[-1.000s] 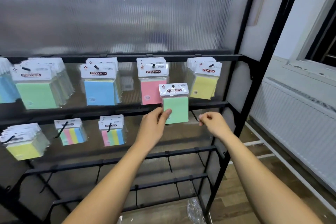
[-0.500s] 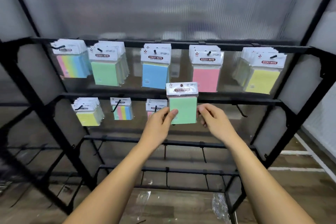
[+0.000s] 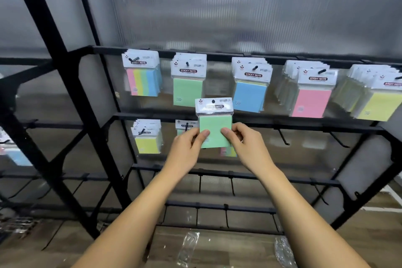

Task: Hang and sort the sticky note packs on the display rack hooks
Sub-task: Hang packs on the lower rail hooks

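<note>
Green pack [image 3: 215, 130] pinched by left hand [image 3: 187, 150] and right hand [image 3: 245, 148]. Probably light, stiff, slippery wrap; best held by the sides.

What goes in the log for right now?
step: hanging | left hand: pinches green pack | right hand: pinches it | pack: off hook

A ribbed translucent panel [image 3: 239, 6] is seen behind the black frame, glare spread softly across it; below, a wooden floor [image 3: 239, 250] is littered with clear plastic wrappers [image 3: 189, 246]
</note>
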{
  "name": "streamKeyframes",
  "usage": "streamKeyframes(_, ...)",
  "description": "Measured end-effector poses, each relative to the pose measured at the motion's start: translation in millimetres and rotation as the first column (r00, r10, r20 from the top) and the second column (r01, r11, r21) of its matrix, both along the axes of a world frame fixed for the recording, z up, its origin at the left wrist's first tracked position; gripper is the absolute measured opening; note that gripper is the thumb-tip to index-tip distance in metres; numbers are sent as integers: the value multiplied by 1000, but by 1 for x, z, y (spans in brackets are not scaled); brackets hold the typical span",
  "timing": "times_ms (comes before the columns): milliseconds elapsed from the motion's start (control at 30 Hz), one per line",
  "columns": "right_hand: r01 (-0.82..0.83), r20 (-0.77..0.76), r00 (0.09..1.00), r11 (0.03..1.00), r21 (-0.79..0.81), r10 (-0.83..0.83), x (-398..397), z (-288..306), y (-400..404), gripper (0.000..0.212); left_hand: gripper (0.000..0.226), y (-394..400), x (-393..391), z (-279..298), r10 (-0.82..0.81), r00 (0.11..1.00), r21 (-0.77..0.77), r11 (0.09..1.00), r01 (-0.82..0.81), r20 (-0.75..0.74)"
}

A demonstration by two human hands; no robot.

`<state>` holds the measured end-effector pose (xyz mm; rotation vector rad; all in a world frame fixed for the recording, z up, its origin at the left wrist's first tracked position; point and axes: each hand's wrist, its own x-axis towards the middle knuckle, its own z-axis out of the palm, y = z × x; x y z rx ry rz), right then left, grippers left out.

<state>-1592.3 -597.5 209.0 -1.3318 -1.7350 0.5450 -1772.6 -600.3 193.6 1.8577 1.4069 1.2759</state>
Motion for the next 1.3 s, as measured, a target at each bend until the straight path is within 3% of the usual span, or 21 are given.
streamKeyframes(333, 86, -146, 986, 994, 68, -75, -87, 3, 5, 27, 32, 20, -93, 12, -28, 955, 71, 996, 51, -295)
streamKeyframes(800, 265, -248, 944, 946, 186, -215, -118, 33, -1, 32, 29, 38, -131, 5, 24, 891, 115, 993, 32, -453)
streamKeyframes(1100, 269, -262, 945, 924, 273, -198, -117, 80, 30, 35, 27, 51, -132, 11, 63, 866, 126, 992, 0, -496)
streamKeyframes(1300, 254, -219, 954, 939, 234, -204, -113, 69, 38, 34, 29, 54, -133, 14, 82, 850, 135, 991, -13, -521)
